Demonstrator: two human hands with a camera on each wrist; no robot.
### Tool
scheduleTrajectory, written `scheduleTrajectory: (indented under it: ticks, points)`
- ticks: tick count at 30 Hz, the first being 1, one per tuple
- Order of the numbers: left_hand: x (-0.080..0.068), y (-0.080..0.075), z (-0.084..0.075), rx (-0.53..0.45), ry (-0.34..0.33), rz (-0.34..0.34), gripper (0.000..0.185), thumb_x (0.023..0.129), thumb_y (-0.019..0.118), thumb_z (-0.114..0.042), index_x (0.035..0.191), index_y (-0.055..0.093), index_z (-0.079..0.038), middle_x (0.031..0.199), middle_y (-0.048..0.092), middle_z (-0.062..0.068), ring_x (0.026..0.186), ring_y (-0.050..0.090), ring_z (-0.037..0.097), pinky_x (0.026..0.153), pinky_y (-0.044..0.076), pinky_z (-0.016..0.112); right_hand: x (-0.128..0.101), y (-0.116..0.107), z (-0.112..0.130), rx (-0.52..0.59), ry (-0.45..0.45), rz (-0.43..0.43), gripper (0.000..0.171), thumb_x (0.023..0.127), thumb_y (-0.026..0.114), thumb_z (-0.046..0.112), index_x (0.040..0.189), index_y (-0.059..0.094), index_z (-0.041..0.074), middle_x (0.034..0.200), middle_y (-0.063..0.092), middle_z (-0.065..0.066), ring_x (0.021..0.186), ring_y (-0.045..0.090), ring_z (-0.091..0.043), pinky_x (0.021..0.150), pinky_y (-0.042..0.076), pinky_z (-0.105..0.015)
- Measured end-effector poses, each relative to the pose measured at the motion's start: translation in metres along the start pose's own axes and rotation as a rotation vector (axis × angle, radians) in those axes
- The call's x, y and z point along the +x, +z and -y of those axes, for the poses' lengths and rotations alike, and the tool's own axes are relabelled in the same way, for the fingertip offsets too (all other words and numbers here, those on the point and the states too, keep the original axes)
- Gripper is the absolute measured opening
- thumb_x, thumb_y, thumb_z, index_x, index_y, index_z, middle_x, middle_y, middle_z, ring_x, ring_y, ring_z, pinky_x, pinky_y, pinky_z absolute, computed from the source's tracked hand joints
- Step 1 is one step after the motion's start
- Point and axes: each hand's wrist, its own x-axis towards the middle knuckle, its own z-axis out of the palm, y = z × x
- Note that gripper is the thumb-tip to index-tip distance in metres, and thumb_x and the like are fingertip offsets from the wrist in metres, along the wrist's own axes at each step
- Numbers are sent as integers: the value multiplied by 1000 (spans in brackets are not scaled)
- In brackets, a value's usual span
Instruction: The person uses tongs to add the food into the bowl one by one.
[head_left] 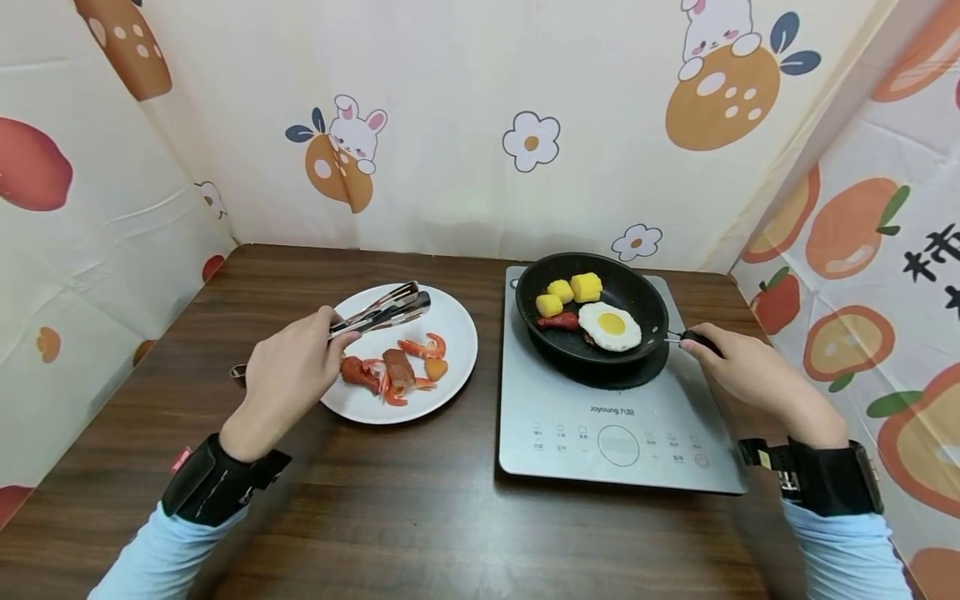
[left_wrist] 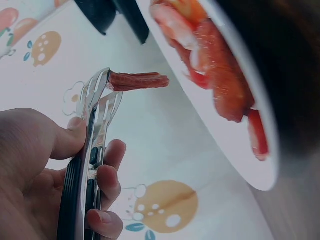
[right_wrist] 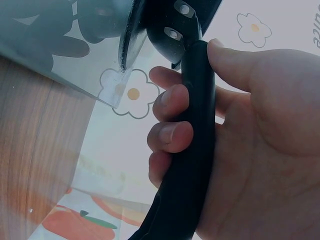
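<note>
Transfer partly done: a fried egg (head_left: 610,326), corn pieces (head_left: 573,292) and a sausage (head_left: 558,322) are seen in the black pan (head_left: 637,293) – its handle (right_wrist: 192,145) gripped by the right hand (head_left: 738,364) – while shrimp and sausage pieces (head_left: 393,369) remain on the white plate (head_left: 450,325), over which shiny metal tongs (head_left: 382,312), nipping a red morsel (left_wrist: 137,80), are held closed by the left hand (head_left: 288,375).

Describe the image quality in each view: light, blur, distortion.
Head view: even soft light, sharp, wide-angle bending at the edges. Left wrist view: washed out, the white round plate blurred, the steel tongs in the left hand sharper. Right wrist view: the black pan handle and right hand sharp, background soft.
</note>
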Motion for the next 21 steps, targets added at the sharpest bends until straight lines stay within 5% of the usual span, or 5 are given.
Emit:
scheduleTrajectory:
  ticks: [9,21]
  points:
    - [8,-5,-23,-58,-7,-1,34,100,64,-39,107,63,-6,70,61,8,55,52,21,45,32,30,1,-2,0,-1,2,0,64,109,40,47,144,44,-6,131,60,-35,117,59,-53,95,46,-70]
    - [25,-12,-58,-75,69,-12,34,100,64,-41,107,62,-9,73,62,5,58,52,20,46,33,30,0,2,-2,2,-7,-6,63,109,40,47,144,45,-6,129,61,-35,113,61,-51,95,46,-69]
